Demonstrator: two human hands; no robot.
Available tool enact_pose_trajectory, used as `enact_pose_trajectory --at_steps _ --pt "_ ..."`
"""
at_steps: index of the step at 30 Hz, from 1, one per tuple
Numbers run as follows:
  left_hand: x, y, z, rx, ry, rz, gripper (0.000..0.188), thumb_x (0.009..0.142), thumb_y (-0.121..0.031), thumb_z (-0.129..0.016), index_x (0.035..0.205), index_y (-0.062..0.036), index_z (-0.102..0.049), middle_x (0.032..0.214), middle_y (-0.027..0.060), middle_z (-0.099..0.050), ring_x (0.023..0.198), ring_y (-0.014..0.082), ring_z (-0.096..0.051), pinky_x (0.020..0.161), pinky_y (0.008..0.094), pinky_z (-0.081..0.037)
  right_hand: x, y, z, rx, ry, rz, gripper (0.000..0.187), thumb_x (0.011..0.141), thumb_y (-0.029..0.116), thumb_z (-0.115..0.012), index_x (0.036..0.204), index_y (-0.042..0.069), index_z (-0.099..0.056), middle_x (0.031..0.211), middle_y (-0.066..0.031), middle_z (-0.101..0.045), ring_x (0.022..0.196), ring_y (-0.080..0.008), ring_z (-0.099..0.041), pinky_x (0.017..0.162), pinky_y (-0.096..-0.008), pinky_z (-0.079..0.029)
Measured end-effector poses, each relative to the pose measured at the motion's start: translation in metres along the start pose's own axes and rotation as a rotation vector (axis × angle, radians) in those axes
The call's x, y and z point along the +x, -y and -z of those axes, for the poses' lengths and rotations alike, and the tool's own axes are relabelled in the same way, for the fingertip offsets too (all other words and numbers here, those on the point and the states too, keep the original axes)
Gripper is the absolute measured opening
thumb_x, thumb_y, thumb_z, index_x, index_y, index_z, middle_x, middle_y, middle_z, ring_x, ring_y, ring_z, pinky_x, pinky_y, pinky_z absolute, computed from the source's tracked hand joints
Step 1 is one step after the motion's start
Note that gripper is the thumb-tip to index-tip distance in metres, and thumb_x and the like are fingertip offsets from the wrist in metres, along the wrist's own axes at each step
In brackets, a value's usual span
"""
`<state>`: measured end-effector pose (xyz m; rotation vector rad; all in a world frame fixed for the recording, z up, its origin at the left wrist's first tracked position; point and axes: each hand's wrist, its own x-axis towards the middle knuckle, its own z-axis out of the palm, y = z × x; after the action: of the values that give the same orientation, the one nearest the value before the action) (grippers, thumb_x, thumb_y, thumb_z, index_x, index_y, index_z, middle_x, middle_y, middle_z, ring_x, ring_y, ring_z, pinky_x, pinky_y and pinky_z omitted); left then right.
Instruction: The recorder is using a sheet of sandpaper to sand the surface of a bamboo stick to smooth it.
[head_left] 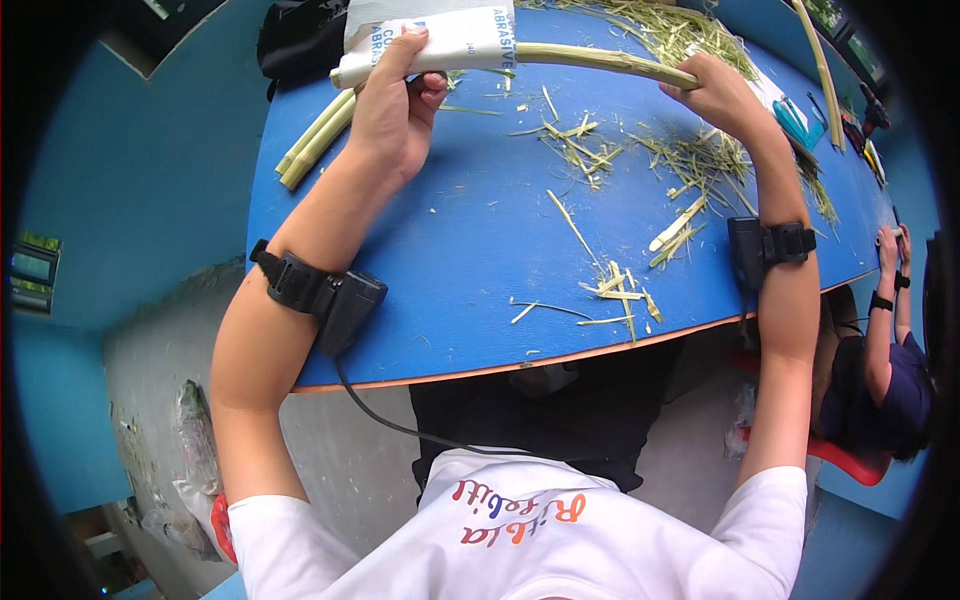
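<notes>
A long pale green, peeled plant stalk (590, 57) lies across the far side of the table, held level by both hands. Around its left part is folded a sheet of sandpaper (465, 42), its white printed backing facing out. My left hand (395, 115) is closed on the sandpaper, thumb on top and fingers curled beneath, with the stalk inside the fold. The stalk's left tip sticks out just past the sheet. At the other end, my right hand (722, 95) wraps round the stalk in a fist. Two cut stalk pieces (315, 145) rest near my left wrist.
Green peelings (690, 45) heap at the back of the blue table (470, 260), with more shavings (620, 290) scattered nearer. A turquoise tool (800, 125) and a drill (874, 108) lie at right. Another person (885, 380) sits at far right. A cable (400, 430) hangs from my left forearm band.
</notes>
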<state>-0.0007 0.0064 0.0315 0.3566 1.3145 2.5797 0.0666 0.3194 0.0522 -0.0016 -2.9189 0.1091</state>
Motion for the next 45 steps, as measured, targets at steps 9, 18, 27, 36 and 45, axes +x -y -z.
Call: enact_pose_trajectory --at_steps 9,18,27,36,45 --pt "-0.008 -0.002 -0.013 0.116 0.131 -0.043 0.030 0.080 -0.019 -0.066 0.100 -0.0047 -0.050 0.087 0.0041 -0.054 0.062 0.0061 -0.051 0.051 0.0140 -0.043 0.002 0.011 -0.009 0.264 0.109 0.030 0.040 0.085 0.030 -0.061 0.062 0.000 -0.046 0.052 -0.0029 -0.035 0.049 -0.0151 -0.034 0.047 -0.0333 -0.029" --pt "0.022 -0.015 0.005 0.030 -0.049 -0.145 0.017 0.080 -0.013 -0.063 0.090 -0.0026 -0.054 0.083 0.0058 -0.055 0.061 0.0114 -0.053 0.048 0.0153 -0.044 0.007 -0.023 -0.013 -0.095 -0.493 -0.017 0.011 0.081 0.025 -0.060 0.084 0.014 -0.062 0.072 -0.0095 -0.061 0.071 -0.0312 -0.059 0.061 -0.0409 -0.046" --pt "0.025 -0.026 0.017 0.006 -0.075 -0.195 0.020 0.081 -0.013 -0.059 0.096 -0.0031 -0.049 0.087 0.0087 -0.055 0.066 0.0147 -0.053 0.053 0.0189 -0.044 0.005 -0.053 -0.014 -0.125 -0.500 -0.142 0.014 0.080 0.028 -0.059 0.082 0.014 -0.059 0.076 -0.0104 -0.062 0.079 -0.0350 -0.058 0.066 -0.0422 -0.047" --pt "0.025 -0.029 0.028 0.057 -0.013 -0.189 0.025 0.081 -0.022 -0.062 0.097 -0.0057 -0.050 0.085 0.0065 -0.057 0.067 0.0138 -0.056 0.053 0.0190 -0.045 0.011 -0.037 -0.011 0.004 -0.249 0.009 0.018 0.081 0.025 -0.058 0.085 0.008 -0.063 0.071 -0.0120 -0.059 0.069 -0.0288 -0.058 0.062 -0.0391 -0.044" --pt "0.013 -0.004 0.014 0.210 0.090 -0.054 0.030 0.083 -0.032 -0.063 0.101 -0.0101 -0.052 0.086 0.0025 -0.059 0.065 0.0104 -0.056 0.054 0.0195 -0.046 0.004 -0.019 -0.005 0.020 -0.110 -0.043 0.020 0.080 0.025 -0.061 0.082 0.005 -0.064 0.074 -0.0141 -0.060 0.071 -0.0289 -0.059 0.064 -0.0388 -0.044"
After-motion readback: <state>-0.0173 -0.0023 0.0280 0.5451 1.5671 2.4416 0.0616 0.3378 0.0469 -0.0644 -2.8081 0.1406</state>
